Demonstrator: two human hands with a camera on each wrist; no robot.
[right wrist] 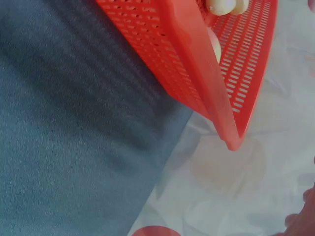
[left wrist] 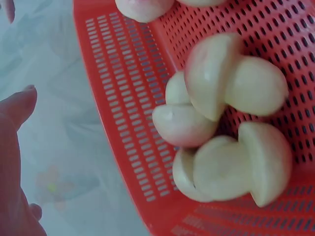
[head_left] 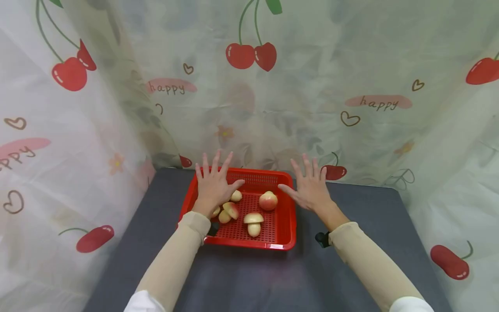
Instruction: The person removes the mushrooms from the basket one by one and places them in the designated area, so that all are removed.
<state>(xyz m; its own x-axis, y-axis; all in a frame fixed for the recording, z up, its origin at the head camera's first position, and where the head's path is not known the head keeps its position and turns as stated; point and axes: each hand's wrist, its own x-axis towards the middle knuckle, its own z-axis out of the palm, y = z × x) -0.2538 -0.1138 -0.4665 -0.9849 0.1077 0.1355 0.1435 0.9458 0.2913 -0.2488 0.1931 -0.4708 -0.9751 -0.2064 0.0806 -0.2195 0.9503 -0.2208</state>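
A red plastic basket (head_left: 286, 234) with slotted walls stands on the dark table. Inside it lie several toy mushrooms with pinkish caps and cream stems, among them one mushroom (head_left: 254, 224) near the front and another (head_left: 268, 201) at the right. My left hand (head_left: 213, 186) hovers over the basket's left part, fingers spread, and hides some mushrooms. Just right of the basket is my right hand (head_left: 312, 190), fingers also spread, holding nothing. The left wrist view shows a cluster with a mushroom (left wrist: 216, 76) close up; only part of the left hand (left wrist: 15, 147) appears there.
The dark grey table (head_left: 241, 281) extends in front of and beside the basket. Behind and at both sides hangs a pale curtain (head_left: 312, 86) printed with cherries, hearts and words. A small black device (head_left: 322, 239) sits at the right wrist.
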